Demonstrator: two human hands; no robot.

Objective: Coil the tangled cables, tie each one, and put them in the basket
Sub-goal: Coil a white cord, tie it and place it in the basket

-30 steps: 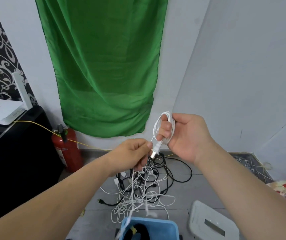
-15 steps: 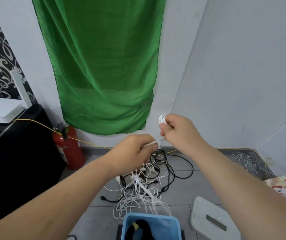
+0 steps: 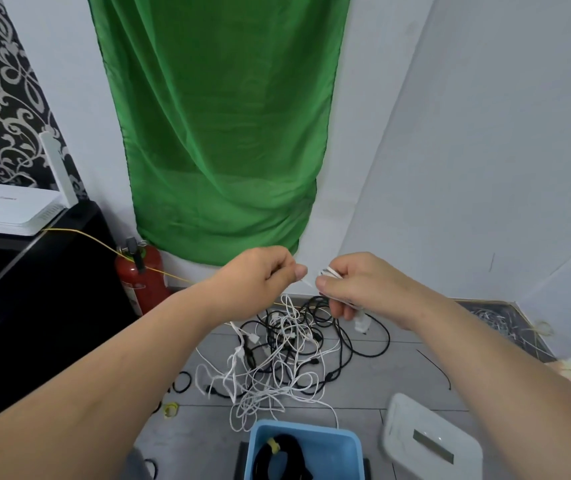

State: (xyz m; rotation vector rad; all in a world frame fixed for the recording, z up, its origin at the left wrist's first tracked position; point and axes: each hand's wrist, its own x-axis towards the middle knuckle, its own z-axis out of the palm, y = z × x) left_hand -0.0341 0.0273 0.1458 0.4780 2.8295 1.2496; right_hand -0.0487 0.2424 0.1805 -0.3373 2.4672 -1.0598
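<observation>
Both hands are raised in front of the green cloth (image 3: 221, 133), close together but not touching. Right hand (image 3: 356, 285) has fingers curled round a small coil of white cable (image 3: 329, 271), thumb on top; a white plug (image 3: 361, 323) hangs just below that fist. Left hand (image 3: 263, 271) is closed too, thumb and forefinger pinching a short run of the same cable that spans the gap to the right hand. Whether the wrap is finished cannot be told, since the fingers hide most of the coil. Tangle (image 3: 284, 355) of white and black cables lies on the grey floor below the hands, well apart from them. Blue basket (image 3: 341, 452) sits at the bottom edge, just nearer than the tangle; inside is a black coil (image 3: 291, 460) bound with a yellow tie (image 3: 273, 446). One white strand from the tangle runs up to the basket rim. White box (image 3: 429, 445) is just right of the basket. A black zip tie (image 3: 436, 368) lies on the floor between box and tangle. Red extinguisher (image 3: 142, 275) stands against the wall on the left, beside a black cabinet (image 3: 35, 289) with a white router (image 3: 10, 209) on top. A thin yellow wire (image 3: 87, 235) runs from the router past the extinguisher.
</observation>
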